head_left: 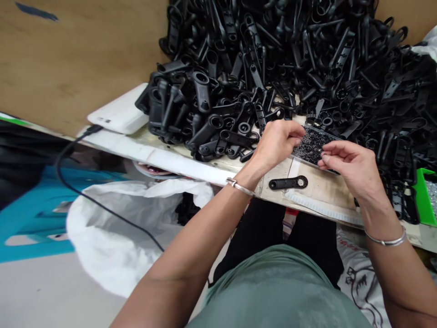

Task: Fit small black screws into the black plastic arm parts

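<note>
My left hand (278,142) is curled with its fingertips pinched at the edge of a small clear tray (310,145) full of tiny dark screws. My right hand (351,166) hovers at the tray's right side, thumb and forefinger pressed together; what they hold, if anything, is too small to make out. One black plastic handle part (288,183) lies flat on the bench just in front of the tray. A big heap of the same black parts (290,68) fills the bench behind.
A white box-like device (118,113) sits at the bench's left end with a black cable (85,191) hanging from it. A white sack (119,237) lies on the floor below. A green bin (425,196) stands at the right edge.
</note>
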The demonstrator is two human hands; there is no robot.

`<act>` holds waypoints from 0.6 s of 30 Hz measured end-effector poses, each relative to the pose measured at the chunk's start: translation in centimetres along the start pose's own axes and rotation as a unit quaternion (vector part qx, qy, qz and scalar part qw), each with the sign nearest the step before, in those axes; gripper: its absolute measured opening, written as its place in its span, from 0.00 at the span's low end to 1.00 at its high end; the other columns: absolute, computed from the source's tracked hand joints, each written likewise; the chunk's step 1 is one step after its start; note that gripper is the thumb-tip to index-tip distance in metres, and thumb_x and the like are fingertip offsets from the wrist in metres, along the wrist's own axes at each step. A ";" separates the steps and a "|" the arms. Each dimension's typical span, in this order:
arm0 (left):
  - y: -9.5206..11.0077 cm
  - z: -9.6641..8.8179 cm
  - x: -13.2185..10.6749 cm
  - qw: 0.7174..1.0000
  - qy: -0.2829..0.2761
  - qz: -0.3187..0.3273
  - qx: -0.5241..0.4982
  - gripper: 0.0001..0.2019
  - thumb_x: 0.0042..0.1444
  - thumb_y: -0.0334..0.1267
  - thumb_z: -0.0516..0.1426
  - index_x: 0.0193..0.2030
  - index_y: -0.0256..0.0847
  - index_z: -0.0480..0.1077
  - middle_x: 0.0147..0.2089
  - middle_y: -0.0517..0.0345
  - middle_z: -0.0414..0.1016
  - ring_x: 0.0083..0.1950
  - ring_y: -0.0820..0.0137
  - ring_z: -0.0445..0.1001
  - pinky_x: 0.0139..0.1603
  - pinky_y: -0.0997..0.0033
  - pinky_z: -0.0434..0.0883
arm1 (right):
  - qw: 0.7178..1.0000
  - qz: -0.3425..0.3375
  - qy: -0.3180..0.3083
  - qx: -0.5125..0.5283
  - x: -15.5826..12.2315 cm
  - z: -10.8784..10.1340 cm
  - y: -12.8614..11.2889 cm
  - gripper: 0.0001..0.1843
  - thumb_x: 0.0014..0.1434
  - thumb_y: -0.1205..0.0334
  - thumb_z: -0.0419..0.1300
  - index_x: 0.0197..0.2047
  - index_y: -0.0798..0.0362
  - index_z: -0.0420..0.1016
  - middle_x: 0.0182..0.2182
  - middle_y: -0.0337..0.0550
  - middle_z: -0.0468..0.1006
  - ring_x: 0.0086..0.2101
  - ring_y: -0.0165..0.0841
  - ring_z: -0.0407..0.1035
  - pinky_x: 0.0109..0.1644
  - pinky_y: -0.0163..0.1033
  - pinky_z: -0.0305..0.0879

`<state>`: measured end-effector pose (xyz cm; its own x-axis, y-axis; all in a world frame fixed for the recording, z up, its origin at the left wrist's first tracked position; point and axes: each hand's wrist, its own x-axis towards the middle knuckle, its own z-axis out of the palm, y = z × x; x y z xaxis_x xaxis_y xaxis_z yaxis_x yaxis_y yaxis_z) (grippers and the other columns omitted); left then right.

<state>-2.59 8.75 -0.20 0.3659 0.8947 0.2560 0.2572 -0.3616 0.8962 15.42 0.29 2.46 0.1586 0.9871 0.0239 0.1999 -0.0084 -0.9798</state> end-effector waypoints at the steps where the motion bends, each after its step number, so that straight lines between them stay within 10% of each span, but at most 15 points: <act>1: 0.2 -0.1 -0.3 0.997 0.008 -0.024 -0.068 0.09 0.51 0.21 0.60 0.36 0.35 0.77 0.35 0.57 0.81 0.39 0.68 0.80 0.44 0.68 0.76 | 1.000 0.011 0.003 0.011 -0.1 0.1 0.1 0.09 0.48 0.67 0.70 0.36 0.52 0.82 0.28 0.38 0.81 0.27 0.30 0.78 0.35 0.35 0.79; 12: 1.2 0.4 -3.3 0.912 0.054 -0.155 -0.376 0.09 0.48 0.21 0.62 0.36 0.34 0.73 0.33 0.58 0.81 0.34 0.72 0.82 0.33 0.77 0.76 | 0.987 0.070 0.022 0.143 -1.4 2.0 0.6 0.13 0.48 0.60 0.73 0.36 0.54 0.78 0.30 0.40 0.82 0.30 0.30 0.79 0.34 0.33 0.79; 18: 0.6 0.6 -2.8 0.969 0.097 -0.082 -0.212 0.05 0.48 0.23 0.63 0.32 0.34 0.75 0.29 0.61 0.78 0.32 0.74 0.78 0.36 0.74 0.76 | 0.981 0.058 0.054 0.175 -1.7 1.9 0.9 0.14 0.46 0.60 0.75 0.34 0.52 0.78 0.29 0.36 0.80 0.26 0.25 0.75 0.29 0.28 0.75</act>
<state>-2.93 5.87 -0.62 0.1649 0.9784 0.1244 -0.1072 -0.1076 0.9884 13.52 -1.11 1.19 0.2660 0.9598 -0.0896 -0.1679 -0.0454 -0.9848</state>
